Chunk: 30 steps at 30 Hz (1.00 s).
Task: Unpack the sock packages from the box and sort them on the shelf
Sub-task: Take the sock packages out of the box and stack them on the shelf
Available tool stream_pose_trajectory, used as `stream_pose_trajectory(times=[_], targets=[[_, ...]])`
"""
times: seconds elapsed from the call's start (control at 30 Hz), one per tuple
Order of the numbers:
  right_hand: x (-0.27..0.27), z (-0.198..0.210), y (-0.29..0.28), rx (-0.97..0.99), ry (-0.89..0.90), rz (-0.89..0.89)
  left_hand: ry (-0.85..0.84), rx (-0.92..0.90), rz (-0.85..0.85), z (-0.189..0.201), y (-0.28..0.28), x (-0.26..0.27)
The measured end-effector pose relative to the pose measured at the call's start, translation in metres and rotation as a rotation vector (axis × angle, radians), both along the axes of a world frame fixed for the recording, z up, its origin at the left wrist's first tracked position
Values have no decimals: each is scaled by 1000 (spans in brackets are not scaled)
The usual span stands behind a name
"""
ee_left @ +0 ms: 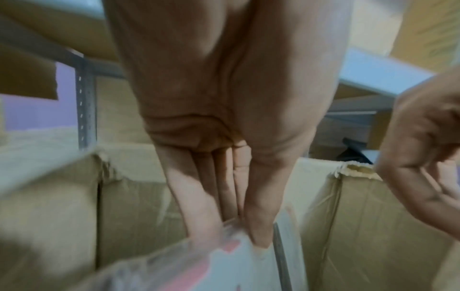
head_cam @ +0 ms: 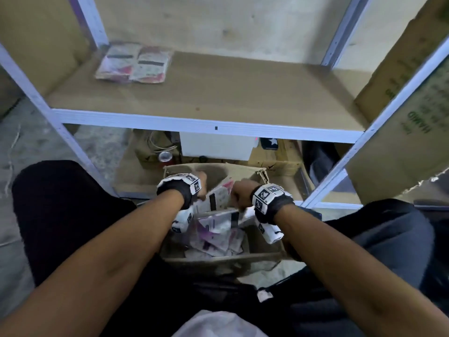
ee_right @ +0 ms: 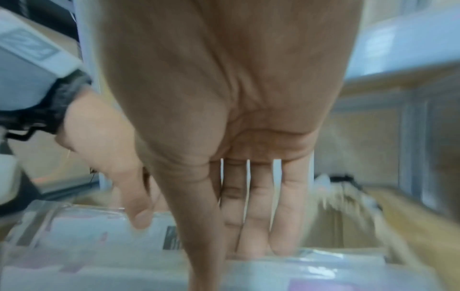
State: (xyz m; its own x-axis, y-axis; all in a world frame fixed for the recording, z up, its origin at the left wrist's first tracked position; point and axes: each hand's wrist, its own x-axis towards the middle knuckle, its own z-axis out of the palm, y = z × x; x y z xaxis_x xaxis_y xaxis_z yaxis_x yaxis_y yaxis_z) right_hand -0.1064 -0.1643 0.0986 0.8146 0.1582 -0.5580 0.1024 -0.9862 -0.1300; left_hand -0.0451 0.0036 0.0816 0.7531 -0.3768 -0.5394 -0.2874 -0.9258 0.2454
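An open cardboard box (head_cam: pixel 218 260) stands on the floor between my knees, with several clear-wrapped sock packages (head_cam: pixel 213 235) inside. My left hand (head_cam: pixel 201 188) pinches the top edge of a pink-and-white sock package (head_cam: pixel 218 195) that is tilted up inside the box. In the left wrist view my left hand (ee_left: pixel 234 234) has its thumb and fingers clamped on that package (ee_left: pixel 224 261). My right hand (head_cam: pixel 239 192) grips a package edge just to the right. In the right wrist view my right hand (ee_right: pixel 236 261) has its thumb in front of a clear wrapper (ee_right: pixel 311 265) and its fingers behind. Two sock packages (head_cam: pixel 133 63) lie side by side at the shelf's back left.
The wooden shelf board (head_cam: pixel 230 93) has a white metal front beam (head_cam: pixel 170 120) and white uprights. Under it sit a white box (head_cam: pixel 216 148), a can (head_cam: pixel 165 156) and flat cartons. A large printed carton (head_cam: pixel 413 113) leans at the right.
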Motion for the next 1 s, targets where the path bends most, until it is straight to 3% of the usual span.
stream_pose_trajectory(times=[0.3, 0.57, 0.77, 1.0], targets=[[-11, 122, -12, -60, -295, 13, -323, -10, -171, 138, 4, -15], [-9, 216, -38, 42, -438, -66, -446, -188, -135, 229, 17, 7], [14, 244, -65, 133, -548, -95, -464, -377, -10, 269, 42, 52], [59, 245, -91, 458, -555, -274, -387, -637, 246, 270, 78, 112]])
